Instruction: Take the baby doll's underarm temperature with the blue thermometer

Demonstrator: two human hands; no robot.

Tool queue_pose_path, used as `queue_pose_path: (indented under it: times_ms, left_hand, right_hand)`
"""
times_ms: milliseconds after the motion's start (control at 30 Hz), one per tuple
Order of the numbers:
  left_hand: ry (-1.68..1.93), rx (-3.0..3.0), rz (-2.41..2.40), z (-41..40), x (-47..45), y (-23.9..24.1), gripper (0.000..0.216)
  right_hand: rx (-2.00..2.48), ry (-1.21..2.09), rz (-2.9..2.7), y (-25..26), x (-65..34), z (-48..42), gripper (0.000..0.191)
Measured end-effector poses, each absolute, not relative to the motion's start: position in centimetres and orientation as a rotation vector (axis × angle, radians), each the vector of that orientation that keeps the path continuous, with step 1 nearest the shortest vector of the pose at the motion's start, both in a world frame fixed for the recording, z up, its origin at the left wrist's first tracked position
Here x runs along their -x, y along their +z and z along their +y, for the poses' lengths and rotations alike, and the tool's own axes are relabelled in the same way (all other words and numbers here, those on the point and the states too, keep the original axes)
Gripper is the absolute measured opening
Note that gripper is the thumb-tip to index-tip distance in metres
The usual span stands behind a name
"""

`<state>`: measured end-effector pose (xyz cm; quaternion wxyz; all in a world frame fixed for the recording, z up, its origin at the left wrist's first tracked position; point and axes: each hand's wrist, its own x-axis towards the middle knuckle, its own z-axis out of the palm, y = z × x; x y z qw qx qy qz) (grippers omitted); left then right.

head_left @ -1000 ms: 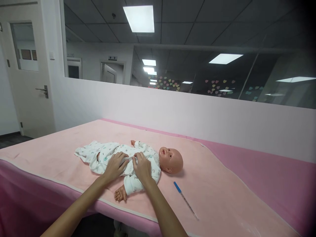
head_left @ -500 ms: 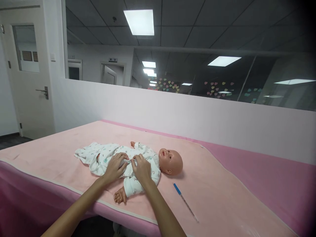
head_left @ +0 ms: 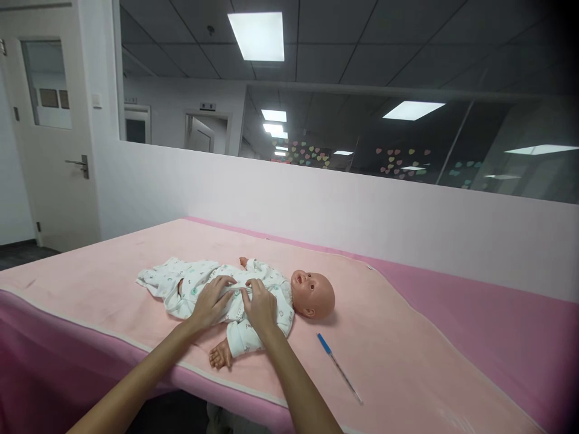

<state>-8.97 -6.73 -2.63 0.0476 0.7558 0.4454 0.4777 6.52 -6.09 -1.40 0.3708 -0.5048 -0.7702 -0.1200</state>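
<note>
A baby doll (head_left: 319, 295) lies on its back, its head toward the right. It wears a white patterned baby outfit (head_left: 199, 280) with long sleeves. Over the doll's belly, my left hand (head_left: 213, 302) has its fingers closed on the front of the outfit. Close beside it on the chest side, my right hand (head_left: 261, 304) pinches the same front edge between thumb and fingers. The cloth between the fingertips is partly covered by both hands. One doll hand (head_left: 221, 354) sticks out of the near sleeve.
A glass thermometer with a blue end (head_left: 324, 343) lies to the right of the doll. Pale pink cloth (head_left: 407, 361) covers the table, with darker pink cloth (head_left: 497, 301) at the back and right. Behind stands a white wall (head_left: 316, 193) under a window.
Both hands stay at the front of the outfit. Their fingertips have shifted slightly, and the gap between them looks a little wider. The doll and thermometer lie where they were.
</note>
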Motion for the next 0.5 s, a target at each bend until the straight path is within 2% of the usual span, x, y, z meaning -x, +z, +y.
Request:
queue_pose_path:
  times_ms: [133, 500]
  left_hand:
    - [1.566, -2.255, 1.310, -6.86, 9.21, -2.54, 0.020]
    - [1.484, -2.332, 1.472, -6.34, 8.94, -3.07, 0.020]
  right_hand:
    - [1.283, -0.322, -1.958, -1.48, -6.56, -6.03, 0.012]
    - [1.277, -0.339, -1.952, -1.69, -6.50, -5.82, 0.011]
